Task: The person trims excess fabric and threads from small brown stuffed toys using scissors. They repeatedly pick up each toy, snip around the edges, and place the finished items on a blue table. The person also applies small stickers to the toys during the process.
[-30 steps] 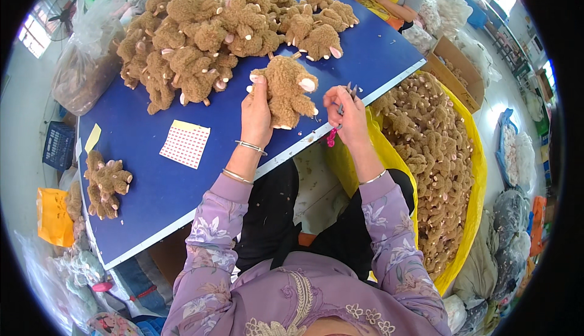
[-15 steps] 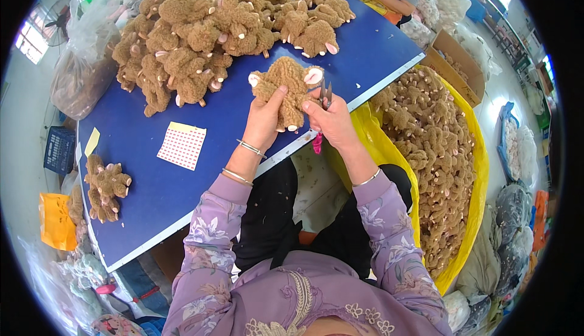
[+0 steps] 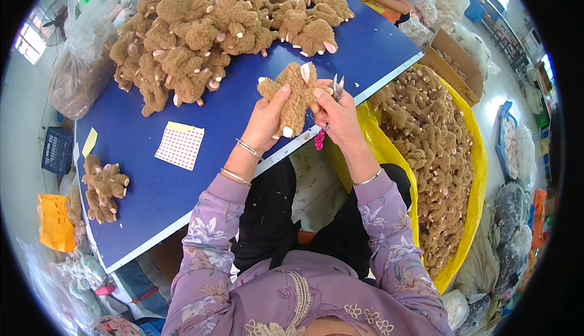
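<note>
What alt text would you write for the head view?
A person's left hand holds a brown plush toy above a blue table while the right hand holds small scissors beside it. More toys are heaped behind.

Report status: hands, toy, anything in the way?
Left hand grips brown plush toy. Right hand holds small scissors at the toy's edge. Nothing between hands and toy.

bright, even daylight from windows (image 3: 27, 43) at left, soft shadows, sharp centre, fisheye-bent edges
</note>
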Motion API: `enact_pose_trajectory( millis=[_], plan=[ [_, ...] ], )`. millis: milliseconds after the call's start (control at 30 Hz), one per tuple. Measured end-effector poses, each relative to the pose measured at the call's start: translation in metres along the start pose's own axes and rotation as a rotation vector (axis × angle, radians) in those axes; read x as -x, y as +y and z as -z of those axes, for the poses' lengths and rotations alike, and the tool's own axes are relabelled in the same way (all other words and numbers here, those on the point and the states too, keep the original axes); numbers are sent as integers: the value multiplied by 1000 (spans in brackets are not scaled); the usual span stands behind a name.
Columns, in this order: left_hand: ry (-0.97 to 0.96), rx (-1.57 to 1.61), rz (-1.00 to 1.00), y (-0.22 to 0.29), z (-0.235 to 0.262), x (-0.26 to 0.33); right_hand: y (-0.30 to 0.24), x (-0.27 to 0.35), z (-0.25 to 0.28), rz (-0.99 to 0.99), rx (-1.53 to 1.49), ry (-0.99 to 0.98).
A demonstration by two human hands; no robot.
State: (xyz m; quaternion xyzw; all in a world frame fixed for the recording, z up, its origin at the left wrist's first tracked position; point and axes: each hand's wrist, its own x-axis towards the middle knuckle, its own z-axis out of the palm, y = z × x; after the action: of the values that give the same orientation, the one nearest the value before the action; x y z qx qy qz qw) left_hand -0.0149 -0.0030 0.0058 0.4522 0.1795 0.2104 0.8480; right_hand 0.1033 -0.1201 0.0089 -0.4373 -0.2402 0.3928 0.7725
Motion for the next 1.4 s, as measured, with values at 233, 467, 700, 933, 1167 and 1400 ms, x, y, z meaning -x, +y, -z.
enact_pose_trajectory(
  millis=[233, 467, 700, 933, 1167, 1400],
  plan=[
    [-90, 107, 35, 2, -6, 6, -4, 1, 5, -35, -6, 25],
    [-38, 88, -20, -2, -4, 3, -7, 7, -5, 121, 217, -10],
    [-132, -34, 42, -1, -6, 5, -13, 8, 1, 57, 319, -42],
    [-163, 13, 44, -3, -6, 2, -13, 9, 0, -63, 26, -54],
    [231, -189, -228, 23, 30, 22, -6, -17, 23, -10, 476, 201],
    [878, -917, -453, 158, 171, 187, -2, -14, 33, 19, 492, 145]
  ],
)
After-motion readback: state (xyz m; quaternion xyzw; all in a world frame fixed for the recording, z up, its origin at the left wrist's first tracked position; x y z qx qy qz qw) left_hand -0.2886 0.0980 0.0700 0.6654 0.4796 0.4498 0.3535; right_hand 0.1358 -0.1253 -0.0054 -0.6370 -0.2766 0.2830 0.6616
